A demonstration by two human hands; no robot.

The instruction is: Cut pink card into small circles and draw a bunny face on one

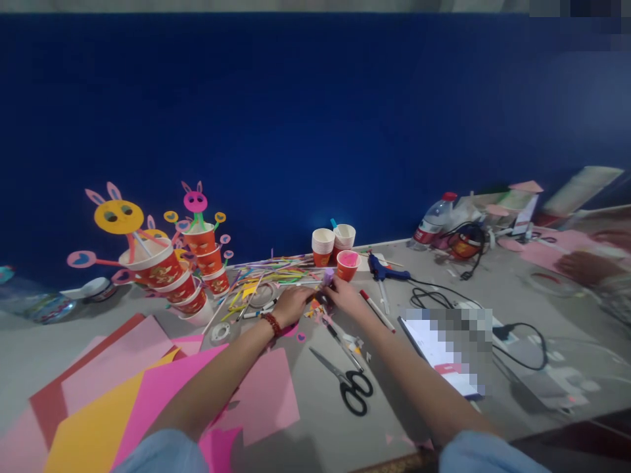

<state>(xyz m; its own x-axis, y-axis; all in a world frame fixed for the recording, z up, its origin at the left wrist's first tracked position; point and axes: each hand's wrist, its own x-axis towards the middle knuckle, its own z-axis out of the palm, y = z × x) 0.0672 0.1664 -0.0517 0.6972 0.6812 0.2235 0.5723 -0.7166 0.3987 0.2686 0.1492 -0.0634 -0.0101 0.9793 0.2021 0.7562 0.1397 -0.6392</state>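
Note:
My left hand point(292, 305), with a beaded bracelet at the wrist, reaches in over a heap of paper scraps point(315, 309). Its fingers are drawn together, and what they hold, if anything, is too small to make out. Beside it, my right hand point(344, 295) is closed at the fingertips around a small purple piece point(328, 276), whose kind I cannot tell. Just behind stands a red paper cup point(348, 265) with pink material in it. Black-handled scissors point(348, 382) lie between my forearms, and a red marker point(376, 310) rests right of my right hand.
Decorated cup stacks point(158, 269) stand at left, near coloured paper sheets point(182, 374). Colourful sticks point(276, 276) lie along the back. A blue glue gun point(387, 268) trails its cord rightward past a tablet point(438, 355). Beyond the bottle point(434, 220), another person's hand point(586, 269) is at work.

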